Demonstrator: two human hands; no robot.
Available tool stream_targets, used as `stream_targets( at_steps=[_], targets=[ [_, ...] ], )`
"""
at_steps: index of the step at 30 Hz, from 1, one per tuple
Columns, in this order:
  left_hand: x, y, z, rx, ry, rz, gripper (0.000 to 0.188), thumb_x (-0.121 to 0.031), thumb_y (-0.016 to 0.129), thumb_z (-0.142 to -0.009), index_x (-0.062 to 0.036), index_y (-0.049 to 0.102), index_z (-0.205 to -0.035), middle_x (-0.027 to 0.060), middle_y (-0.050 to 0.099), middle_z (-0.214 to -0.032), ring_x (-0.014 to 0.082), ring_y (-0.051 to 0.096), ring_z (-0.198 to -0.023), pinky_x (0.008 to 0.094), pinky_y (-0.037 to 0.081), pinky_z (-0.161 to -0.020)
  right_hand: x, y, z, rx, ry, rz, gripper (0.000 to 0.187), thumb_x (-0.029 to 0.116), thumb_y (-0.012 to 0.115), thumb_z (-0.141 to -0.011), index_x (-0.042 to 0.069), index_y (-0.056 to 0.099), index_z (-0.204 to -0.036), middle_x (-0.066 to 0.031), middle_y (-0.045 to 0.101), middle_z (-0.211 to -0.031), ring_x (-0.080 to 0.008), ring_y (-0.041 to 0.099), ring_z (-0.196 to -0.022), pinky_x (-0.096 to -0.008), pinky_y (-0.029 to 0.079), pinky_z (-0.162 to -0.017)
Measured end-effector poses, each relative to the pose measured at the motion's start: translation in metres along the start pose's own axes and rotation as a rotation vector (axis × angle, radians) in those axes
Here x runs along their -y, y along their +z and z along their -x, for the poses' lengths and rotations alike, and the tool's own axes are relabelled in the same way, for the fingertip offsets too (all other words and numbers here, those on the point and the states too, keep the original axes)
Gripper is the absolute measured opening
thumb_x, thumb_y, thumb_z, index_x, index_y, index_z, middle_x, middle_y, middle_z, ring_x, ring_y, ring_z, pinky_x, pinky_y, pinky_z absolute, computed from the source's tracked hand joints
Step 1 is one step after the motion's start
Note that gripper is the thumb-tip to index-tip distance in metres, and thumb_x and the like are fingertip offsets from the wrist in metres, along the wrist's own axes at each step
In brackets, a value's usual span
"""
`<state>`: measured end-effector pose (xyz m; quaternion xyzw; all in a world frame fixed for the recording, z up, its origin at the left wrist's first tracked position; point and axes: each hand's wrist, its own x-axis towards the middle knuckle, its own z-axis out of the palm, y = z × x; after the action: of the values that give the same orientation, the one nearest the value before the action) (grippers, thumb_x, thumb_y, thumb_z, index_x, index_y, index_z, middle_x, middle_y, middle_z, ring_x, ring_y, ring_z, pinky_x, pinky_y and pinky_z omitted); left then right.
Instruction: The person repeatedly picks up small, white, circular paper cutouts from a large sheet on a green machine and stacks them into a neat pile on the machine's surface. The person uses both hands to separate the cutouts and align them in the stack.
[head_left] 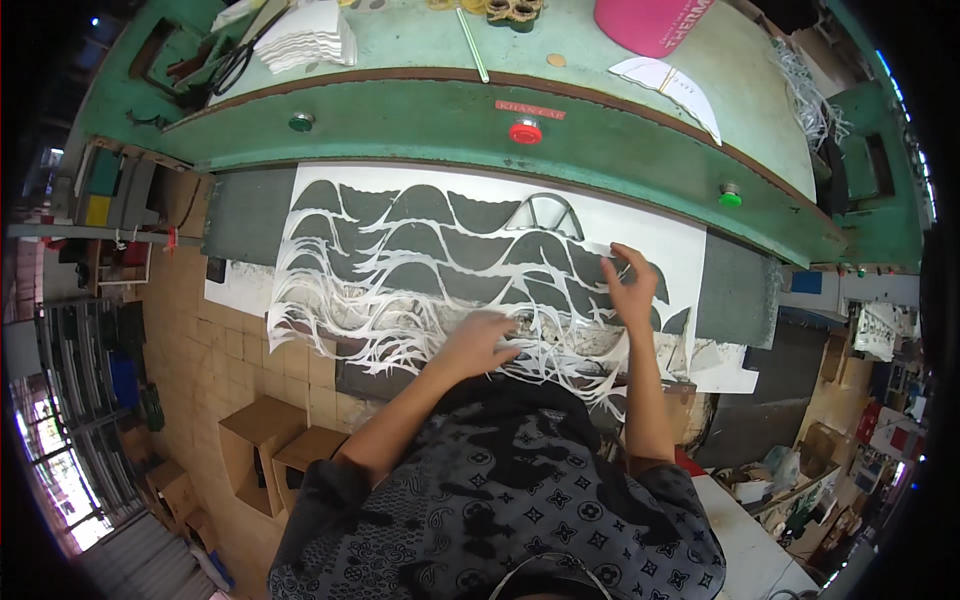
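A stack of thin white sheets (640, 205) lies on the dark cutting bed, with rows of arched openings cut through it. A fan-shaped metal cutting die (548, 222) with inner ribs stands on the sheet at the upper middle. My right hand (634, 288) is over the right part of the cut sheet, fingers curved and thumb apart, with nothing seen between them. Over the front edge, by tangled white strips (380, 345) of offcut, my left hand (475, 345) is slightly blurred. Its thumb is apart from its fingers, and no held thing shows.
Beyond the bed runs a green machine beam (400, 125) with a red button (525, 131) and green buttons. On its top are a stack of white cut pieces (305, 38), scissors (235, 65), a pink tub (650, 25) and a white fan-shaped piece (668, 88). Cardboard boxes (262, 445) stand at the lower left.
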<state>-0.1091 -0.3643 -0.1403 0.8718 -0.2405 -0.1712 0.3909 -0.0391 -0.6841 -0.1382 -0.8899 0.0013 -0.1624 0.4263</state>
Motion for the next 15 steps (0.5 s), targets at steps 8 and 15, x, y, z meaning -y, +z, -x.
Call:
stream_targets(
  at_steps=[8,15],
  targets=[
    [-0.015,0.045,0.058,-0.285,-0.160,-0.162,0.054,-0.035,0.086,-0.082,-0.0023,0.066,-0.119,0.0187,0.061,-0.117,0.0405,0.059,-0.112,0.0485,0.049,-0.099,0.015,-0.094,-0.035,-0.052,0.051,-0.104,0.030,0.023,0.080,-0.094,-0.004,0.077,-0.079,-0.0062,0.075,-0.071,-0.0090,0.067,-0.063,-0.0254,0.052,-0.065],
    [-0.008,0.065,0.074,-0.445,-0.045,-0.281,0.057,-0.044,0.080,-0.087,-0.0020,0.063,-0.123,0.0232,0.062,-0.112,0.0421,0.059,-0.107,0.0490,0.051,-0.092,0.010,-0.146,-0.068,0.051,0.122,-0.073,0.041,0.036,0.079,-0.096,-0.002,0.079,-0.080,-0.0072,0.073,-0.067,-0.0091,0.065,-0.061,-0.0257,0.050,-0.059]
  ],
)
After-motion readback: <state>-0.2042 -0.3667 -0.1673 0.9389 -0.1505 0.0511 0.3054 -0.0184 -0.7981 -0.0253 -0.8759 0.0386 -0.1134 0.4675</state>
